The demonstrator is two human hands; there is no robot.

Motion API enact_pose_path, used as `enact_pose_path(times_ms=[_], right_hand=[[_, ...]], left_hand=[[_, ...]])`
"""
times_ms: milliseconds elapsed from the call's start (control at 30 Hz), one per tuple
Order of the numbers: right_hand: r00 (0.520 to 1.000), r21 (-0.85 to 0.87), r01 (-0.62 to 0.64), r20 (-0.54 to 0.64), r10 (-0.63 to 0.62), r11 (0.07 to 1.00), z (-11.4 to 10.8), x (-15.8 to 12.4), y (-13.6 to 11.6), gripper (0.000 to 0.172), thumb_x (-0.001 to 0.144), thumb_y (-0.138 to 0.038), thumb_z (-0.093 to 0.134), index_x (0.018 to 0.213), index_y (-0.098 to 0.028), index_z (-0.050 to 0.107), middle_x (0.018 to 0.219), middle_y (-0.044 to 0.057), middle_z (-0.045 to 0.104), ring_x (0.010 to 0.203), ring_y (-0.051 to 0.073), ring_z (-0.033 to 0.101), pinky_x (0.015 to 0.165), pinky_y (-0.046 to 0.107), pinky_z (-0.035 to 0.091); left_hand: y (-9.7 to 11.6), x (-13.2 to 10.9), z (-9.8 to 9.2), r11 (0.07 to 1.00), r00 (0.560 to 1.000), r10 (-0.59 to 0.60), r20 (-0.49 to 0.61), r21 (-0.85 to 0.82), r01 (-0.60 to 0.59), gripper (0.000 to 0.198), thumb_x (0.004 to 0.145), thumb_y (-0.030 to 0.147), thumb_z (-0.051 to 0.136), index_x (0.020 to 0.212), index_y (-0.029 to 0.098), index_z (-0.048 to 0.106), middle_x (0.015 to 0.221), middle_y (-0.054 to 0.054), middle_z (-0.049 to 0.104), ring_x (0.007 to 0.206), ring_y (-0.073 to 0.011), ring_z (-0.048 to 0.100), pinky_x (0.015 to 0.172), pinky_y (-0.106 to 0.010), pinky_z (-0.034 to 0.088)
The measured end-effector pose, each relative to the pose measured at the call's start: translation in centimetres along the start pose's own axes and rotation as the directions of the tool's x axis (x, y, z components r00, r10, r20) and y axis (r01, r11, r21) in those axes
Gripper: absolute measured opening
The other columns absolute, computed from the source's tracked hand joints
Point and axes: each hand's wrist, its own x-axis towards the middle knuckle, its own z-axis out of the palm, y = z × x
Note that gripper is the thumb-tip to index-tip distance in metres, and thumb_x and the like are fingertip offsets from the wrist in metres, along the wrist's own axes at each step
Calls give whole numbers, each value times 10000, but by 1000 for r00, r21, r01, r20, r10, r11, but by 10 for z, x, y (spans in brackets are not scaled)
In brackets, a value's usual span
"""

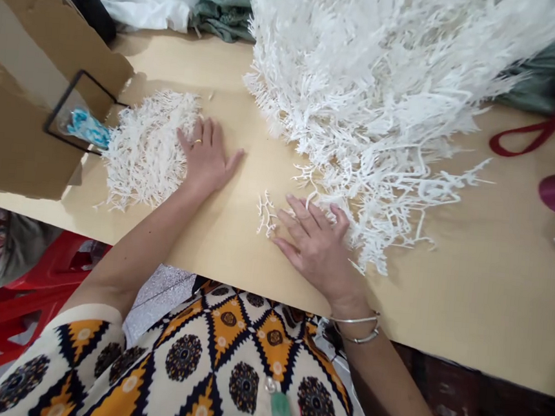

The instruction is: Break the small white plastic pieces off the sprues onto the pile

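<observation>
Looks like a separating step to me, with 2 piles out. Left hand (207, 153) is open, fingers against the smaller pile of white branching sprigs (149, 148) to its left. Right hand (311, 233) is loosely spread, 1 loose sprig (267, 215) right by its fingers (can't tell if touching), big heap (363, 112) just beyond. Grabbing that sprig probably calls for a light pinch, tbh.

A person in a diamond-patterned garment (214, 371) sits before me at a wood-toned table (469, 289), left hand (207, 158) splayed against a small heap of white branching sprigs (144, 151), right hand (314, 242) fingers-spread at the fringe of a far larger pile (366, 80), a loose sprig (266, 215) just beside its fingertips.
</observation>
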Motion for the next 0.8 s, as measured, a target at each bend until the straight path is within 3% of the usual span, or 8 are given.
enact_pose_path(times_ms=[67,167,233,300,367,500,633,800], right_hand=[[999,6,-26,-33,26,1000,-12,-9,-4,500,1021,-339,628,1503,-279,511,1613,97,545,1388,305,585,1208,605,303],[959,38,-151,-236,156,988,-33,-30,2,495,973,-232,686,1451,-291,571,1489,97,658,1287,271,664,1123,511,444],[867,83,-281,-406,290,956,-46,-44,12,433,941,-177,702,1362,-262,653,1328,104,738,1188,278,707,1047,487,517],[768,140,-409,-482,423,902,-55,-55,25,316,940,-184,687,1253,-220,712,1205,129,755,1163,304,699,1025,509,539],[694,193,-524,-469,547,830,-57,-63,36,255,943,-265,688,1188,-200,723,1133,152,734,1120,322,680,978,527,549],[541,329,-705,-323,776,628,-40,-71,52,485,837,-494,782,1197,-187,673,1080,131,687,922,277,660,837,497,549],[512,417,-731,-188,838,540,-23,-72,56,341,805,-484,757,976,-199,684,869,55,701,767,214,643,783,429,539],[415,508,-686,-315,854,521,-21,-74,64,226,797,-393,726,911,-219,637,876,82,711,799,226,671,805,431,540]], left_hand=[[0,-6,-2,999,997,-22,-79,-29,20,846,914,771,542,1523,186,489,1695,-207,379,1641,-446,199,1284,-712,-191],[5,-12,-8,998,993,39,-110,-51,-44,692,925,663,612,1479,256,527,1681,-144,427,1632,-403,245,1306,-644,-236],[14,-15,-12,988,988,136,-71,-58,-140,591,948,578,625,1448,272,553,1677,-121,437,1629,-388,270,1305,-638,-253],[28,-19,-15,967,972,236,-15,-90,-237,490,992,502,588,1418,261,574,1656,-119,469,1610,-374,329,1296,-671,-242],[46,-27,-16,938,948,317,31,-157,-308,399,1042,449,518,1380,251,594,1596,-117,544,1549,-338,446,1302,-697,-187],[85,-56,-16,867,897,429,106,-327,-376,409,1080,544,421,1277,260,639,1347,-59,720,1309,-248,658,1336,-665,4],[107,-79,-5,836,835,504,221,-368,-407,581,927,722,613,1236,231,653,1239,-76,751,1170,-265,675,1273,-587,231],[101,-80,14,858,867,470,165,-318,-404,276,1064,437,503,1009,218,662,997,-44,759,959,-210,653,1122,-476,355]])
